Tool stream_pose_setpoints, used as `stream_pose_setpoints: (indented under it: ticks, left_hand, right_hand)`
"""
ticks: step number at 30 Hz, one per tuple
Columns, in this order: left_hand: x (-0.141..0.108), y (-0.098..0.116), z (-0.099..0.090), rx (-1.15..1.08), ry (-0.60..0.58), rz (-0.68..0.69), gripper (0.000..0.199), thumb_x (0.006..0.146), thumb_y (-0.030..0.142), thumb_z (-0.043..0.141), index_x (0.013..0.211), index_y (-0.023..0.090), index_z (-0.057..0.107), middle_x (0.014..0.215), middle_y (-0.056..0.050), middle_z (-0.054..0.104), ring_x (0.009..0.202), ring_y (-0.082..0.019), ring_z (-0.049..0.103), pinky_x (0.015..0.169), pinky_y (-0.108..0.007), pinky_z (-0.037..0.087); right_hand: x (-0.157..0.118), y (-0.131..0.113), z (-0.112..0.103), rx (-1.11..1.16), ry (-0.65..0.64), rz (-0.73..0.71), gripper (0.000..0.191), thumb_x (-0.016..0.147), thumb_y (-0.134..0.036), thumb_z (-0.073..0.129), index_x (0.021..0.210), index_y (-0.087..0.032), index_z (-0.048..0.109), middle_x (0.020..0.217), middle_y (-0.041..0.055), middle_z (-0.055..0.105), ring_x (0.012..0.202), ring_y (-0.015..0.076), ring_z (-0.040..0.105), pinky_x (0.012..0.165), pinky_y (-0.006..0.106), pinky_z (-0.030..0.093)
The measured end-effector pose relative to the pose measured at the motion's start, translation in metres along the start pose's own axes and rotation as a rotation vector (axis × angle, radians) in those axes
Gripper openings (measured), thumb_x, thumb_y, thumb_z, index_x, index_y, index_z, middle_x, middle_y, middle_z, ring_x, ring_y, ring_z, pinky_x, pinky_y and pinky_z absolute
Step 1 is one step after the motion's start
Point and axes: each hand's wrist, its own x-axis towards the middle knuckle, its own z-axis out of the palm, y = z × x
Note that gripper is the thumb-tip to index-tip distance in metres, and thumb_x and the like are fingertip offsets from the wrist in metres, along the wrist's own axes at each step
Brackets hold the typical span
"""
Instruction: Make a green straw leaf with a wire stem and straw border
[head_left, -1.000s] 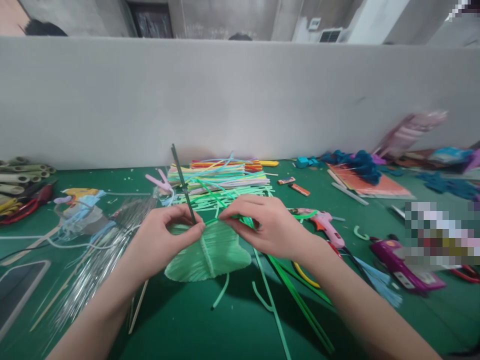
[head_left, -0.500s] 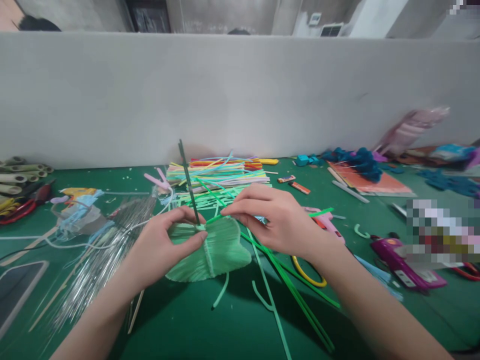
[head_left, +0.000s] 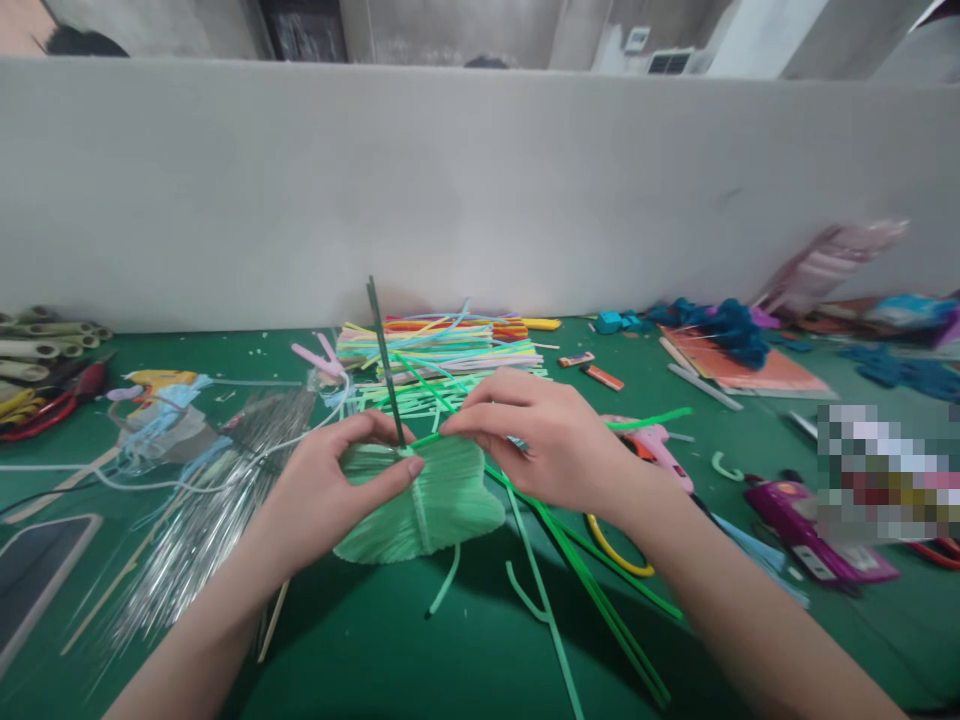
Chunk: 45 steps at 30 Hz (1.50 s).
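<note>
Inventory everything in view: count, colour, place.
Leaf: one, light green, centre
Stem: apparently two strands, dark, at leaf's top
Bright strips: several, green, right of leaf
Mixed strips: many, multicoloured, back centre
Thin rods: many, silvery, left
Glue gun: one, yellow, left
Second glue gun: one, pink, right
Device: one, purple, right
Lighters: two, orange, back
Fuzzy pieces: several, blue, back right
Sheets: stack, orange, back right
Slab: one, dark screen, left
Tubes: several, pale green, far left
Other tools: several, mixed, both sides
Wrapped bundle: one, pink, back right
Table: one, green, beneath
Partition: one, grey, behind
Left hand: one, bare, holding leaf
Right hand: one, bare, pinching strip
</note>
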Motion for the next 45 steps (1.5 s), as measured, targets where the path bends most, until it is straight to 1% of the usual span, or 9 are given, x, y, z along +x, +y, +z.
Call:
stream_pose_setpoints:
  ticks: [5,11,15,22,28,33,40,43,45]
  left_hand:
    - [0.000,0.000,0.001,0.006,0.005,-0.008,0.025,0.080,0.048,0.069,0.088,0.024,0.070,0.090,-0.002,0.074,0.087,-0.023,0.069,0.086,-0.038,0.053]
    - [0.000,0.000,0.001,-0.016,-0.005,-0.016,0.024,0.080,0.048,0.069,0.088,0.025,0.070,0.090,-0.001,0.074,0.087,-0.022,0.068,0.087,-0.036,0.052]
    - [-0.001,-0.001,0.002,-0.044,0.013,-0.021,0.026,0.080,0.049,0.070,0.089,0.025,0.070,0.089,0.000,0.073,0.088,-0.021,0.068,0.087,-0.034,0.051]
    - [0.000,-0.001,0.002,-0.064,0.008,0.000,0.019,0.082,0.044,0.070,0.088,0.025,0.071,0.088,0.001,0.073,0.087,-0.019,0.067,0.086,-0.031,0.051]
    - [0.000,0.000,0.003,-0.059,0.024,-0.001,0.020,0.081,0.044,0.071,0.087,0.025,0.071,0.086,0.002,0.073,0.085,-0.018,0.067,0.083,-0.029,0.051]
    - [0.002,-0.001,0.006,-0.106,0.064,0.009,0.023,0.082,0.046,0.068,0.079,0.024,0.072,0.082,0.001,0.074,0.080,-0.018,0.067,0.078,-0.028,0.051]
    - [0.004,-0.002,0.008,-0.145,0.117,-0.003,0.019,0.079,0.040,0.071,0.072,0.023,0.072,0.075,0.002,0.073,0.074,-0.016,0.066,0.075,-0.024,0.051]
    - [0.003,-0.001,0.008,-0.151,0.134,-0.007,0.018,0.078,0.039,0.072,0.070,0.022,0.072,0.072,0.002,0.072,0.071,-0.016,0.066,0.073,-0.025,0.051]
    - [0.002,-0.001,0.007,-0.147,0.140,-0.011,0.019,0.077,0.038,0.072,0.068,0.022,0.072,0.070,0.002,0.071,0.070,-0.016,0.066,0.073,-0.025,0.051]
  right_hand:
    - [0.000,0.002,-0.003,-0.003,0.013,-0.020,0.027,0.092,-0.005,0.051,0.099,-0.018,0.073,0.092,0.0061,0.072,0.084,0.0168,0.063,0.073,0.030,0.051]
    - [0.001,0.002,-0.001,-0.015,0.024,-0.043,0.027,0.092,-0.006,0.051,0.099,-0.018,0.073,0.090,0.0058,0.071,0.085,0.0175,0.062,0.075,0.032,0.050]
    - [0.002,0.002,0.000,-0.017,0.011,-0.046,0.027,0.091,-0.005,0.050,0.099,-0.018,0.073,0.091,0.0062,0.071,0.085,0.0182,0.061,0.075,0.032,0.049]
    - [0.002,0.003,-0.002,-0.021,0.009,-0.039,0.029,0.090,-0.003,0.050,0.099,-0.018,0.074,0.092,0.0071,0.070,0.088,0.0189,0.062,0.080,0.034,0.050]
    - [0.003,0.002,0.000,-0.034,0.017,-0.051,0.030,0.089,-0.002,0.050,0.100,-0.017,0.075,0.090,0.0073,0.069,0.086,0.0191,0.060,0.076,0.034,0.049]
    - [0.004,0.002,0.001,-0.035,0.018,-0.054,0.029,0.089,-0.003,0.051,0.098,-0.017,0.074,0.090,0.0066,0.070,0.085,0.0186,0.060,0.074,0.032,0.049]
    - [0.000,0.002,0.007,0.021,0.020,0.003,0.023,0.092,-0.007,0.055,0.102,-0.016,0.073,0.093,0.0065,0.071,0.086,0.0172,0.063,0.074,0.029,0.051]
    - [-0.004,0.001,0.011,0.069,0.021,0.077,0.022,0.094,-0.010,0.055,0.108,-0.016,0.072,0.095,0.0069,0.073,0.086,0.0164,0.065,0.075,0.029,0.053]
    - [-0.007,-0.001,0.014,0.088,0.045,0.130,0.023,0.095,-0.012,0.055,0.113,-0.017,0.070,0.099,0.0076,0.074,0.087,0.0159,0.067,0.075,0.029,0.054]
